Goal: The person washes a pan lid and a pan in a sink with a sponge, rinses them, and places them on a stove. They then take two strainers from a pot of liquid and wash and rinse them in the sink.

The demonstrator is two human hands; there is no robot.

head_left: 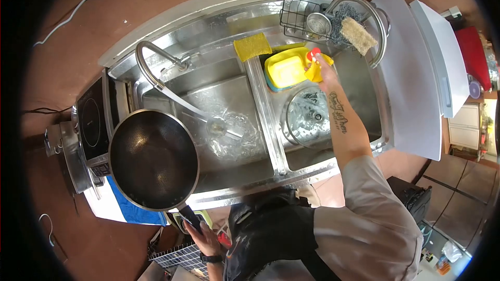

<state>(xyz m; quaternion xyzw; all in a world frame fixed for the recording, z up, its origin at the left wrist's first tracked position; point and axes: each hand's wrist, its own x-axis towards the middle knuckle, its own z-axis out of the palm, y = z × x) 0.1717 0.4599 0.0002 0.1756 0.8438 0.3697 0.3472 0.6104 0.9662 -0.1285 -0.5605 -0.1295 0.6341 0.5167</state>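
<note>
One pan (153, 160), one bottle (314, 67), two hands

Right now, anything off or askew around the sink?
Nothing broken or spilled. The left hand holds the dark pan by its handle, overhanging the sink's front rim. A glass lid lies in the right basin. The right hand grips a yellow bottle.

Forearm tattoo (338, 114) — script lettering, too small to read.
</note>
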